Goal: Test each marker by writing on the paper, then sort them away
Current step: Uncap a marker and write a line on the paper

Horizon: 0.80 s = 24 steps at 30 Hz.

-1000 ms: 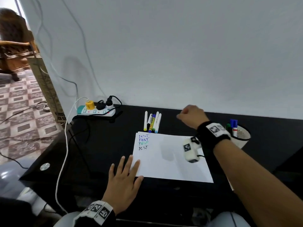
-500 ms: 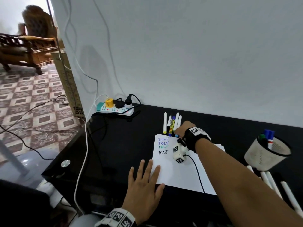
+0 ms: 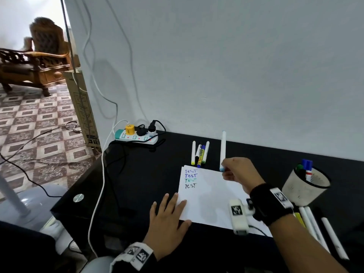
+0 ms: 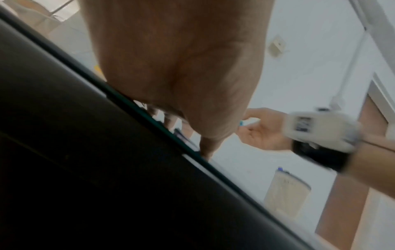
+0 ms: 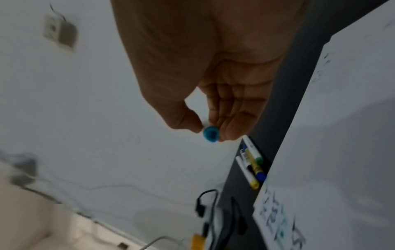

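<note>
A white sheet of paper (image 3: 212, 198) lies on the black desk, with "TEST" written several times at its top left. My right hand (image 3: 234, 170) pinches a white marker with a light blue cap (image 3: 223, 150) near its lower end, lifted above the paper's far edge; the blue cap end (image 5: 210, 134) shows between thumb and fingers. My left hand (image 3: 167, 215) rests flat, fingers spread, on the paper's near left corner. Several markers (image 3: 200, 153) lie side by side beyond the paper.
A white cup (image 3: 304, 187) holding markers stands at the right, with more white markers (image 3: 315, 227) lying near it. A power strip (image 3: 137, 136) with plugs and cables sits at the desk's back left. The wall rises just behind the desk.
My right hand took the blue-capped marker out of the row and raised it to the right of the others. The left hand stayed flat on the paper.
</note>
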Motion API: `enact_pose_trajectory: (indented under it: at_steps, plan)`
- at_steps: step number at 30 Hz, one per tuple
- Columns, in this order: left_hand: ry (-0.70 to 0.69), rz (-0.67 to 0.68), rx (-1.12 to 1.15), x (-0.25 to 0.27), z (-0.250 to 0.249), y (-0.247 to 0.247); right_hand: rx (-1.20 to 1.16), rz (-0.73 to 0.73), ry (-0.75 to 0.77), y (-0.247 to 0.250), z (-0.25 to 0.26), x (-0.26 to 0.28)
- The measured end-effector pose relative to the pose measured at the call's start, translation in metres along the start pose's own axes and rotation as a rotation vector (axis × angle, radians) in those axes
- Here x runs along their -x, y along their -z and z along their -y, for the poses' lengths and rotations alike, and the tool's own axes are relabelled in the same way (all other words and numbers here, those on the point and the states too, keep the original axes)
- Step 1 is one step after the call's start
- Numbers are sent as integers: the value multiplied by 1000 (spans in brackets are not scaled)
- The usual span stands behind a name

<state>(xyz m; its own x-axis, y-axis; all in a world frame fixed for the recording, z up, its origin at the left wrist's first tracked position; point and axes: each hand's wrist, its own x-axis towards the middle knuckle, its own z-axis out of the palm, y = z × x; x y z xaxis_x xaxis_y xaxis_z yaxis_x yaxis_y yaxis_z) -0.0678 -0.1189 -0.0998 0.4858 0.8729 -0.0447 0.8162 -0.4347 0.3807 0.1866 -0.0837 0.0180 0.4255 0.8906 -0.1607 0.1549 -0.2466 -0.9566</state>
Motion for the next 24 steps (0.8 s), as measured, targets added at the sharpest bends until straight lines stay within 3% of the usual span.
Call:
enact_pose_trajectory:
  at_steps: [2, 4, 6, 8, 13, 15, 19, 24]
  plan:
    - [38, -42, 193, 1, -7, 19, -14, 99, 73, 11, 4, 43]
    - [26, -238, 367, 4, -19, 43, 28, 168, 127, 20, 5, 79]
    - [-45, -389, 494, 6, -32, 70, 102, 212, 167, 25, 6, 105]
    - [-160, -439, 502, 10, -46, 94, 180, 247, 205, 30, 7, 124]
    - [-251, -310, 320, 27, -61, 122, 349, 295, 277, 46, 17, 154]
    - [-231, -234, 278, 38, -63, 127, 207, 253, 303, 51, 20, 157]
    - [-214, -168, 436, 59, -83, 128, -184, 188, 314, 36, 20, 165]
    - [-243, -150, 495, 70, -100, 126, -171, 249, 366, 6, 11, 177]
